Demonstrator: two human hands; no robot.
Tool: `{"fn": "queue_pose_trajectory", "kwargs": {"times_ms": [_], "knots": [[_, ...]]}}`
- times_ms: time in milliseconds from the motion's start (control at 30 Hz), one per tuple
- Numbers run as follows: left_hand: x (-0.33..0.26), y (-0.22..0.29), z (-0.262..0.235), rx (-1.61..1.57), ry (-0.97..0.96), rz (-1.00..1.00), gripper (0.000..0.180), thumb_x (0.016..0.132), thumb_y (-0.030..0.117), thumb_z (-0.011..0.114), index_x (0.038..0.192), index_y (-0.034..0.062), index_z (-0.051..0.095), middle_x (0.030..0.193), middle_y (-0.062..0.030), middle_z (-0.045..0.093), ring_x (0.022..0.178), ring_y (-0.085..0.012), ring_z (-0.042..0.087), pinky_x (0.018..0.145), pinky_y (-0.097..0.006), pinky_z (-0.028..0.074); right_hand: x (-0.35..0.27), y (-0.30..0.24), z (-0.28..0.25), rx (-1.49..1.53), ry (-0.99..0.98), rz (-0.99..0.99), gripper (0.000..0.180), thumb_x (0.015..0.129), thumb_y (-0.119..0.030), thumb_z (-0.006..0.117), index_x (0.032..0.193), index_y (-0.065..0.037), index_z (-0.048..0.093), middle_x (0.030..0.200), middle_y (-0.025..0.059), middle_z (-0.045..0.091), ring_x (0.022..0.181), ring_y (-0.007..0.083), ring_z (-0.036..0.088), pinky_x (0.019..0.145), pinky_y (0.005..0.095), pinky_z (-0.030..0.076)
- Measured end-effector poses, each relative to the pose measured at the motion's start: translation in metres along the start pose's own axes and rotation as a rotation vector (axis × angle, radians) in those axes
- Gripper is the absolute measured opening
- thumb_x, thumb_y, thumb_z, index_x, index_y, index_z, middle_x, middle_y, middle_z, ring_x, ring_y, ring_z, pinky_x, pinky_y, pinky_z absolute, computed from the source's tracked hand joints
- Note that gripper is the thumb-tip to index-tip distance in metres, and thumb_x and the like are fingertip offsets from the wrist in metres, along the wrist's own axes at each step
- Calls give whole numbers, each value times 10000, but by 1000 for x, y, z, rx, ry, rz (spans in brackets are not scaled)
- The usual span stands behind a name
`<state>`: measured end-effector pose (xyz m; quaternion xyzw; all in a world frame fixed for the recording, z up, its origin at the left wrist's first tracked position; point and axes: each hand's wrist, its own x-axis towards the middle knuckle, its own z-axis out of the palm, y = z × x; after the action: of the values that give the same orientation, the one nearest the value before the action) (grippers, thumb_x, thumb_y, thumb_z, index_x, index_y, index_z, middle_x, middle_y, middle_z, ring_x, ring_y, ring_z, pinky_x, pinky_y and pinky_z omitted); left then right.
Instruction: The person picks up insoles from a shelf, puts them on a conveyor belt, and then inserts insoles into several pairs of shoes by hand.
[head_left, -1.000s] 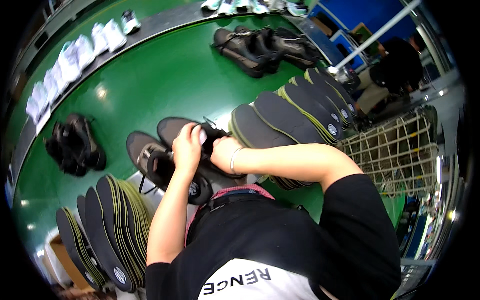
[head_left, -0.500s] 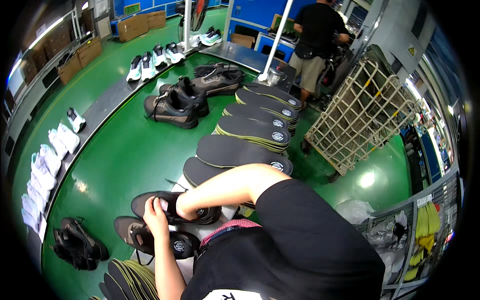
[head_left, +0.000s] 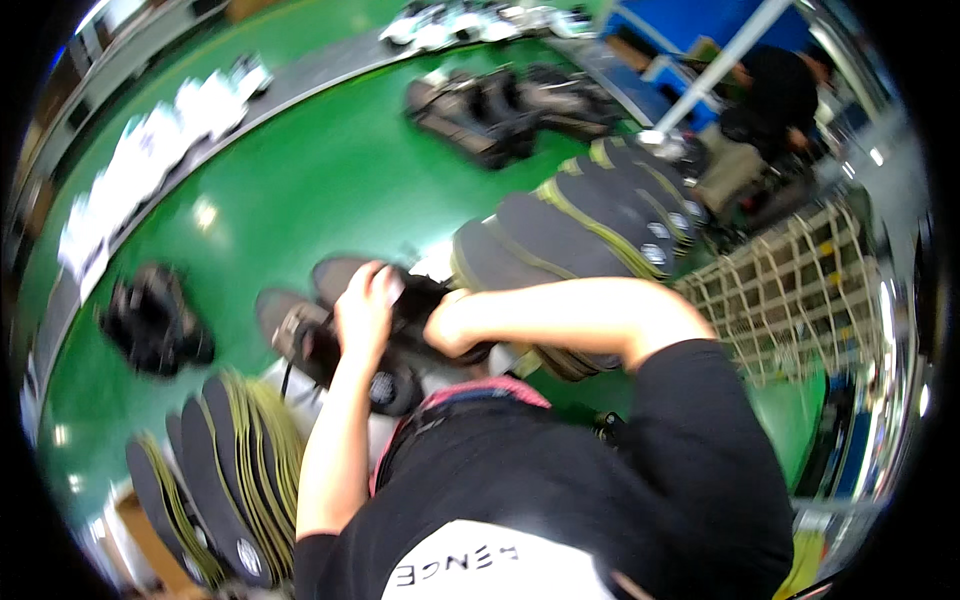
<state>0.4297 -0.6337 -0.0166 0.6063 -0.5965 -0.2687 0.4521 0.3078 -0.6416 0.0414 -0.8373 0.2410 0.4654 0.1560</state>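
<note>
Two black shoes lie side by side on the green table (head_left: 300, 180) right in front of me. My left hand (head_left: 365, 308) rests on top of the nearer-right black shoe (head_left: 425, 300), fingers curled over its opening. From the right, my right hand (head_left: 452, 325) reaches the same shoe and grips its side; its fingers are partly hidden. The other black shoe (head_left: 290, 335) sits just left of my left hand, with a round label showing at its heel. The picture is blurred by motion.
Fanned stacks of dark insoles with yellow edges lie at the right (head_left: 585, 220) and lower left (head_left: 230, 465). More black shoes sit at the left (head_left: 155, 320) and far back (head_left: 490, 105). White shoes (head_left: 150, 140) line the far conveyor. A wire basket (head_left: 790, 290) and another person (head_left: 770, 95) are at the right.
The camera has swung about, so the whole scene shifts in the picture. Both hands stay on the same black shoe; my right hand has moved in closer beside the left.
</note>
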Motion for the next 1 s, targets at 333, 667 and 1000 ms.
{"fn": "queue_pose_trajectory", "kwargs": {"times_ms": [333, 667, 1000], "knots": [[-2, -10, -8, -53, 9, -122, 243, 816, 209, 530, 938, 5, 579, 817, -160, 616, 764, -215, 608, 699, -286, 449, 7, -2, 10, 160, -183, -13, 615, 652, -284, 683, 1105, 56, 445, 1085, 196, 539, 1022, 289, 521, 836, 341, 428], [3, -12, -9, -220, -109, -214, 290, 829, 237, 523, 963, -16, 568, 844, -105, 611, 790, -145, 558, 720, -259, 427, 63, 21, 28, 615, 333, -252, 554, 618, -387, 582, 976, 32, 524, 967, 259, 542, 931, 374, 508, 831, 395, 400], [-1, -19, -8, -272, -99, -192, 302, 831, 236, 520, 982, -24, 541, 826, -107, 608, 773, -163, 564, 721, -273, 430, 9, 11, 17, 491, 301, -183, 631, 671, -403, 586, 1067, 74, 467, 904, 218, 582, 890, 339, 554, 873, 351, 391]]}}
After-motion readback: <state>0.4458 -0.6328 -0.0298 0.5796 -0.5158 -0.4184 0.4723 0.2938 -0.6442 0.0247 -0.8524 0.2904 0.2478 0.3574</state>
